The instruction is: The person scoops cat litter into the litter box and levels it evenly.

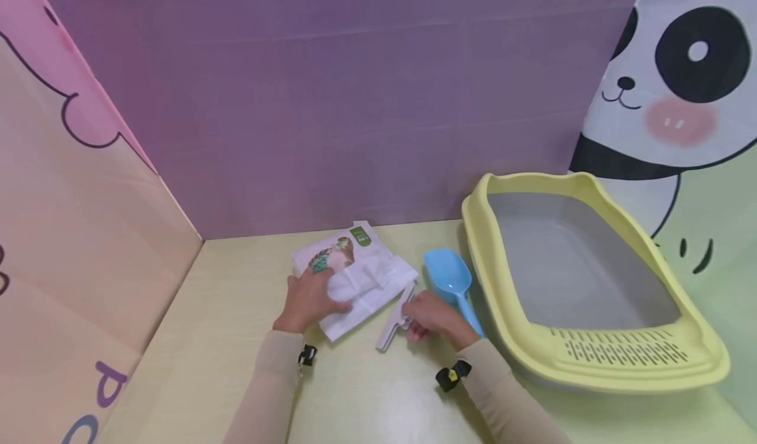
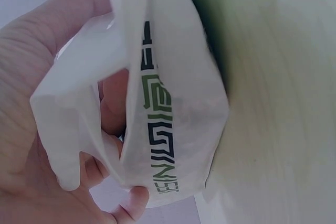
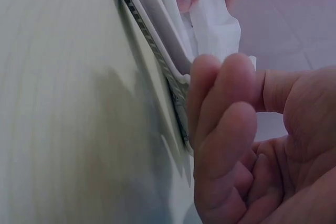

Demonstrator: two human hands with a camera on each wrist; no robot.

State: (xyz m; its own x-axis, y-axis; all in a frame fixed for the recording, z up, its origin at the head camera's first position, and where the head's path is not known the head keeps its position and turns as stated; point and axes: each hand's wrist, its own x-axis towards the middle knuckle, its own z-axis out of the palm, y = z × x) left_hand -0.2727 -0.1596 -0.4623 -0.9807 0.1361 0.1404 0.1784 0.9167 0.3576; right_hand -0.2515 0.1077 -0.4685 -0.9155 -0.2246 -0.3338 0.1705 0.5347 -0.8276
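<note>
- purple fabric-like wall (image 1: pixel 355 102) rises behind a pale wood-grain table (image 1: pixel 207 372); to the right, a light green backdrop shows a cartoon panda (image 1: pixel 704 53), and to the left a peach and pink backdrop (image 1: pixel 65 188) carries part of some lettering.
- near the middle of the table lies a white printed bag (image 1: pixel 369 283), rumpled and partly folded over, with a dark green label and a small picture on its upper part; the left wrist view shows green and black lettering along it.
- the person's left hand (image 1: pixel 310 299) lies over the bag's near left side, its fingers and thumb bent around a fold of it and gripping it.
- just right of the bag, a long, pale sealing clip (image 1: pixel 390 329) slants across the table; its far end sits close to the bag's right corner, and i cannot tell whether they touch. the right wrist view shows a ridged edge along it.
- the right hand (image 1: pixel 434 312) has its fingers curled in, pinching the clip at its handle side.
- beyond the right hand, a light blue scoop (image 1: pixel 448 272) rests with its handle towards the person.
- beside the scoop stands a large yellow-rimmed litter tray (image 1: pixel 704 358) with a grey inside and a slotted front ledge.
- both forearms wear beige sleeves (image 1: pixel 269 378), with a black strap (image 1: pixel 452 375) at each wrist.
</note>
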